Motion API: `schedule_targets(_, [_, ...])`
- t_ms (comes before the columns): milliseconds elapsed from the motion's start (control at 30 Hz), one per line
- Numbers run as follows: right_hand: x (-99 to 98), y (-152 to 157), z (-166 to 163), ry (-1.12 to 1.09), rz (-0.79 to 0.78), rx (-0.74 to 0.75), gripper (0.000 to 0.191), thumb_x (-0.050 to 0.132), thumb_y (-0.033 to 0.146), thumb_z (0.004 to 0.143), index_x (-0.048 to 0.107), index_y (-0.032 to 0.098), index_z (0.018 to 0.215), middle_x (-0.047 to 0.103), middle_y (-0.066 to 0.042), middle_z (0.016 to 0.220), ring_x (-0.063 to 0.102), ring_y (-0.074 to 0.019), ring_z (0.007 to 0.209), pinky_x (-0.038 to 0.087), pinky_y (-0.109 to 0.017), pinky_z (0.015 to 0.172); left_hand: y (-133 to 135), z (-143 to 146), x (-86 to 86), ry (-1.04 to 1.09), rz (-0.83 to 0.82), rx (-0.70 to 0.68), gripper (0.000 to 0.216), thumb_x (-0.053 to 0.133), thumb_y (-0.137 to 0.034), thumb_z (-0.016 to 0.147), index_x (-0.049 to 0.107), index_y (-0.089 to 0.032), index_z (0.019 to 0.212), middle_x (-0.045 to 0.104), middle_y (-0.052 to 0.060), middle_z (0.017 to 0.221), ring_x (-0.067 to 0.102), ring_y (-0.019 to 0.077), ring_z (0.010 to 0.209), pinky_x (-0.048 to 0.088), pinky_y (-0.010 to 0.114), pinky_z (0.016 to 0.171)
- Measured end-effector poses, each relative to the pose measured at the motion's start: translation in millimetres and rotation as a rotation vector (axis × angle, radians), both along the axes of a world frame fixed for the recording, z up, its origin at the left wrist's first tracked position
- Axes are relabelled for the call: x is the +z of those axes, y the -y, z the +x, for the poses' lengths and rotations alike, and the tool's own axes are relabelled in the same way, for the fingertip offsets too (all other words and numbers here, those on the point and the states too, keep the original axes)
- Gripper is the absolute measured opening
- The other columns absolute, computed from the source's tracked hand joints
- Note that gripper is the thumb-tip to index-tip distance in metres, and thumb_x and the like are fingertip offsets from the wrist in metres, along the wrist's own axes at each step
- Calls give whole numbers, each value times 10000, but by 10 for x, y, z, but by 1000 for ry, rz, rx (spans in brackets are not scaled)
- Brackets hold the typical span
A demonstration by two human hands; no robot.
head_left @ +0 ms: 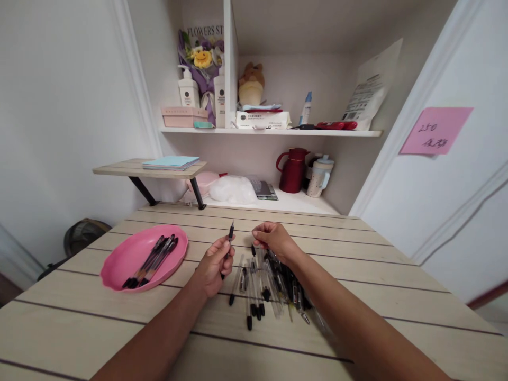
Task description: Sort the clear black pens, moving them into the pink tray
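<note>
Left hand with fingers closed around a slim pen, nib end upward and leaning slightly, between the pink dish and a pile of pen parts on the slatted worktop. Right hand above the far edge of the same pile, fingers curled and thumb near forefinger; from this angle, impossible to tell for certain whether gripping a small part or nothing. In the pile: clear tubes and black caps, loosely overlapping, partly hidden by the right forearm. In the dish, on the left: a bundle of dark pens, roughly parallel. Behind, on a small raised stand: a stack of pale blue paper. Farther back, at right: a red jug beside a pale bottle.
</note>
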State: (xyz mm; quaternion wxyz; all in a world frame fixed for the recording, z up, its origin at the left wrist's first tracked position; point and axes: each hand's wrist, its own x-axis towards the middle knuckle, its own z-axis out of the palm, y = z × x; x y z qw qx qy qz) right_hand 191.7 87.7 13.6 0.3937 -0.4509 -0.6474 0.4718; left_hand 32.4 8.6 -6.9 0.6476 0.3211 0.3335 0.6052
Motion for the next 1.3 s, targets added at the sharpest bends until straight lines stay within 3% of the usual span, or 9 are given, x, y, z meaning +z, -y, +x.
schedule_targets(100, [83,99,19,-295,-156,38,173,666,244,569,560,147,665,542,37,527,537,-76,472,376,-164,399,18,25,-9,-110,22,-44,283,572,-317,732,531,-174,973,485,-42,628,296,2,356,146,131,318])
schedule_targets(400, [197,243,63,-375,-120,52,244,652,358,606,582,135,675,527,44,495,473,-49,417,314,-162,387,40,58,-65,-340,60,-71,293,555,-348,735,543,-146,946,520,-30,601,305,12,338,138,162,323])
schedule_targets(700, [277,302,94,-220,28,50,194,573,297,672,620,135,769,546,29,489,445,-64,431,344,-190,448,53,72,-34,-387,34,-64,306,569,-356,716,560,-140,931,514,-31,568,298,19,334,119,167,326])
schedule_targets(1000, [210,253,127,-39,180,147,145,525,261,701,611,153,744,547,21,538,481,-93,499,361,-204,485,69,93,-16,-431,31,-80,289,578,-360,704,581,-133,882,531,-19,570,304,24,349,124,170,335])
schedule_targets(1300, [201,285,110,-75,206,172,195,513,166,665,575,155,849,525,35,566,481,-90,526,366,-200,504,77,89,-28,-429,35,-77,261,573,-356,709,583,-131,840,530,-14,574,310,24,353,125,171,338])
